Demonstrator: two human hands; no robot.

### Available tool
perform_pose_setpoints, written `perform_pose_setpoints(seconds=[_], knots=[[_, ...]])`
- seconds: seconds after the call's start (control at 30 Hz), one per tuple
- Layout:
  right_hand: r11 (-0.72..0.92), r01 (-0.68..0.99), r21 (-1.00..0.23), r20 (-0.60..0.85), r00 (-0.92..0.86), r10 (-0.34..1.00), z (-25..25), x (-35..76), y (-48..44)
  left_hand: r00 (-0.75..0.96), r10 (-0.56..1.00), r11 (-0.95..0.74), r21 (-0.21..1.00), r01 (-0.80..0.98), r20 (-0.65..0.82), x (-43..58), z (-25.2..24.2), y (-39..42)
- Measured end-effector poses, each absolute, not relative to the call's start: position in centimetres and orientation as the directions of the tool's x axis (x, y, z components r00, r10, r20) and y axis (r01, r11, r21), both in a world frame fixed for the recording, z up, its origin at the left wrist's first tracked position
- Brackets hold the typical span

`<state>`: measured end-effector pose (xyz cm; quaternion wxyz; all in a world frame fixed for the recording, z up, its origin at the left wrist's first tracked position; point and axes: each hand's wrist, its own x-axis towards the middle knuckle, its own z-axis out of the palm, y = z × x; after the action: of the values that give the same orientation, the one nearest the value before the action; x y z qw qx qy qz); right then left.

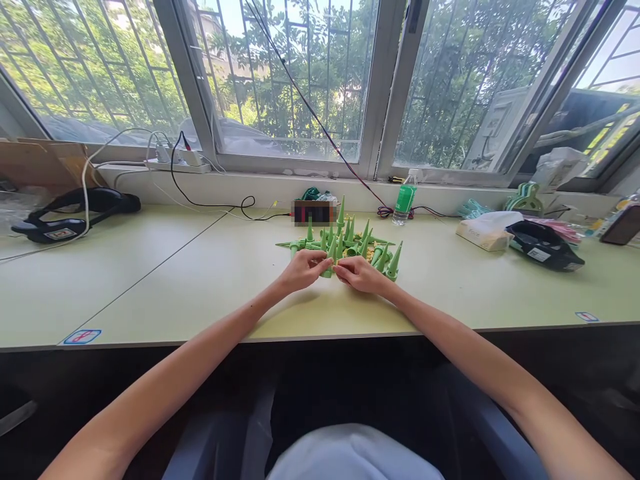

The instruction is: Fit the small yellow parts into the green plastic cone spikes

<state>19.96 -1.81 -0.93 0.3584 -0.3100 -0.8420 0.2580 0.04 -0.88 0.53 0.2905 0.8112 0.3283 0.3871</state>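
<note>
My left hand has thumb and fingers closed on a green pointed cone that stands tip up over the table. Just beside it, my right hand pinches close to the cone's lower part; what lies between those fingertips is too small to make out. Behind and around both hands is a cluster of similar green cones, some upright, some lying on their sides. Small yellow pieces lie scattered among them. My fingers hide part of the held cone.
A pale table runs along the window. Behind the cones stand a blurred dark box and a green-labelled bottle. To the right are a tissue pack and a black strapped item; a black headset and cables lie left.
</note>
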Motion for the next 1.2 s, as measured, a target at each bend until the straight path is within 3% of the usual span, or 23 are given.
perform_pose_setpoints(seconds=[0.23, 0.67, 0.93, 1.2], knots=[[0.76, 0.394, -0.517, 0.531, -0.549, 0.645, -1.8, 20.0, -1.4, 0.532, 0.814, -0.395, 0.895, 0.209, 0.235, -0.2, 1.1, -1.2], [0.836, 0.452, -0.313, 0.634, -0.556, 0.538, -1.8, 19.8, -1.6, 0.513, 0.848, -0.226, 0.966, 0.125, 0.132, -0.5, 0.8, -0.6], [0.81, 0.463, -0.359, 0.66, -0.487, 0.571, -1.8, 19.6, -1.7, 0.493, 0.841, -0.324, 0.937, 0.131, 0.222, -0.3, 1.0, -0.9], [0.767, 0.4, -0.501, 0.633, -0.435, 0.641, -1.9, 19.4, -1.8, 0.496, 0.799, -0.463, 0.874, 0.149, 0.339, -0.2, 1.1, -1.3]])
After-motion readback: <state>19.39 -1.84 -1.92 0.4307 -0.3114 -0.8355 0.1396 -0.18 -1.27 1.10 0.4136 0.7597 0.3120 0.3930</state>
